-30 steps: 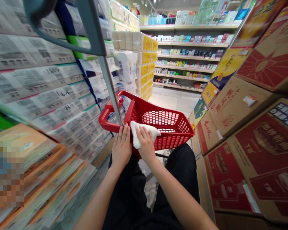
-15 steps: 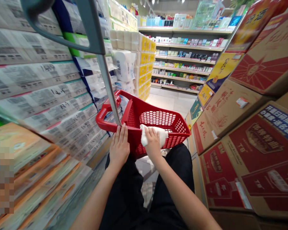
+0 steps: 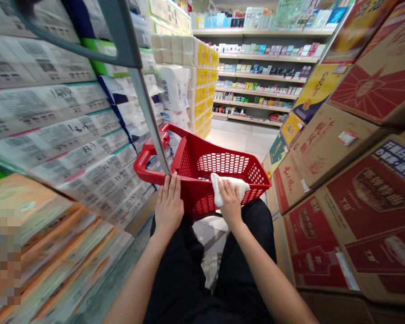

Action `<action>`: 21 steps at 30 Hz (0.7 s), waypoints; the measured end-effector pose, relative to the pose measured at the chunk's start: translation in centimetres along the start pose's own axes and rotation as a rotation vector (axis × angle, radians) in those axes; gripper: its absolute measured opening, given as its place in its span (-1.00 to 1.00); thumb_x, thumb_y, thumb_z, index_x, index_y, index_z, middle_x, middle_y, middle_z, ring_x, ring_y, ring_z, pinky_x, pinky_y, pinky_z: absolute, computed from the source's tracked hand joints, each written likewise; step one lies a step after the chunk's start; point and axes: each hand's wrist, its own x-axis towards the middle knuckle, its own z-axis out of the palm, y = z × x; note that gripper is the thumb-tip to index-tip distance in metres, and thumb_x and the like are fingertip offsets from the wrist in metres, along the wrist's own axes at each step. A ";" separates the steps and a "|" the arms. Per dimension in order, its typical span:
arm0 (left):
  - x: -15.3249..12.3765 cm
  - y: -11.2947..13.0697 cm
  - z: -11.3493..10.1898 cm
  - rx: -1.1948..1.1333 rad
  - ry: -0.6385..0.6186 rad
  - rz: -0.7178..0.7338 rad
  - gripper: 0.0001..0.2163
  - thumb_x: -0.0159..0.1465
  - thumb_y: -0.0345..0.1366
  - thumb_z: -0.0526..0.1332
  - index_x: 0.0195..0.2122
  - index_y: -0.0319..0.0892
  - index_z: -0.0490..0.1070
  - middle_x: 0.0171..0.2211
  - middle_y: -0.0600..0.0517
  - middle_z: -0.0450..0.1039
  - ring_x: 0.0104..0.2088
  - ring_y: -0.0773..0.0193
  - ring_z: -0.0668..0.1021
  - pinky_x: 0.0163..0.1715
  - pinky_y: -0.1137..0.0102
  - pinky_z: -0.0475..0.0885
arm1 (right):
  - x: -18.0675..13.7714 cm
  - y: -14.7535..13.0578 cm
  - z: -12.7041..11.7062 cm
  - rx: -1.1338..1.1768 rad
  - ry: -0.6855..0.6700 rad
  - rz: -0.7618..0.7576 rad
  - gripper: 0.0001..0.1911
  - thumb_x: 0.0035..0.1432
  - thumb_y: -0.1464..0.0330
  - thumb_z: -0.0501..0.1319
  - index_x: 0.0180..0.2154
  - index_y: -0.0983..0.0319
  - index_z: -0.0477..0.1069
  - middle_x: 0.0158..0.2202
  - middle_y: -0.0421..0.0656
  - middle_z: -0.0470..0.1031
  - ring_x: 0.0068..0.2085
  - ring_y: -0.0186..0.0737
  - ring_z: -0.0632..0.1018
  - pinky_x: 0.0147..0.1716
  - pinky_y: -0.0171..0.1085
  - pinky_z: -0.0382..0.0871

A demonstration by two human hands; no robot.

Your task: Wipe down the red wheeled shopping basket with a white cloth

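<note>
A red plastic shopping basket [image 3: 195, 157] stands on the floor in front of me, with a grey metal pull handle [image 3: 145, 108] rising from its near left corner. My left hand [image 3: 169, 204] lies flat on the near rim by the foot of that handle, fingers stretched and together. My right hand [image 3: 230, 202] presses a white cloth [image 3: 234, 185] against the near rim, towards the basket's right corner. The basket looks empty inside.
Stacked paper-goods packs [image 3: 70, 144] wall the aisle on the left. Brown and red cardboard cartons [image 3: 354, 180] are piled on the right. Shelves of small goods [image 3: 259, 76] cross the far end. My legs in dark trousers [image 3: 195, 279] are below the basket.
My right hand has slid the cloth rightwards along the near rim, from beside the left hand towards the right corner. The left hand has stayed at the handle's foot.
</note>
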 end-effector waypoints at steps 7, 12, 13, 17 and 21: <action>0.0 0.0 0.2 0.024 0.008 0.000 -0.26 0.24 -0.51 0.02 0.43 -0.24 -0.26 0.43 -0.08 -0.10 0.42 0.08 -0.03 0.36 0.11 0.00 | 0.3 -0.7 -0.9 0.005 -0.043 0.150 -0.17 0.02 0.64 0.00 0.35 0.22 0.07 0.38 -0.06 0.13 0.40 -0.01 0.08 0.36 0.11 -0.14; -0.2 -0.3 0.4 0.054 0.010 0.027 -0.29 0.28 -0.45 0.03 0.43 -0.28 -0.24 0.43 -0.10 -0.11 0.43 0.06 -0.04 0.35 0.12 0.04 | 2.7 -10.0 -1.4 0.157 -0.075 -0.013 -0.18 0.06 0.61 0.02 0.37 0.19 0.01 0.37 -0.08 0.14 0.39 -0.06 0.10 0.36 0.07 -0.12; -0.2 -0.4 0.4 0.060 0.013 0.038 -0.31 0.30 -0.43 0.03 0.43 -0.28 -0.22 0.43 -0.10 -0.11 0.43 0.05 -0.04 0.34 0.12 0.05 | 3.1 -11.3 -1.5 0.180 -0.065 -0.046 -0.20 0.09 0.60 0.02 0.37 0.19 0.01 0.37 -0.09 0.14 0.39 -0.08 0.10 0.36 0.05 -0.12; -0.3 -0.5 0.3 0.069 0.010 0.040 -0.34 0.31 -0.41 0.03 0.42 -0.27 -0.17 0.42 -0.10 -0.08 0.42 0.06 -0.02 0.35 0.14 0.04 | 3.2 -12.2 -1.1 0.194 -0.044 -0.114 -0.23 0.13 0.59 0.00 0.36 0.16 0.02 0.37 -0.12 0.14 0.39 -0.14 0.10 0.37 0.00 -0.15; -0.2 -0.2 0.2 0.045 0.005 0.006 -0.27 0.25 -0.50 0.01 0.43 -0.25 -0.25 0.43 -0.07 -0.09 0.42 0.10 -0.02 0.36 0.14 0.02 | 1.8 -7.3 -0.2 0.100 -0.036 -0.093 -0.18 0.06 0.64 -0.01 0.36 0.17 0.04 0.38 -0.14 0.12 0.39 -0.16 0.10 0.38 -0.01 -0.18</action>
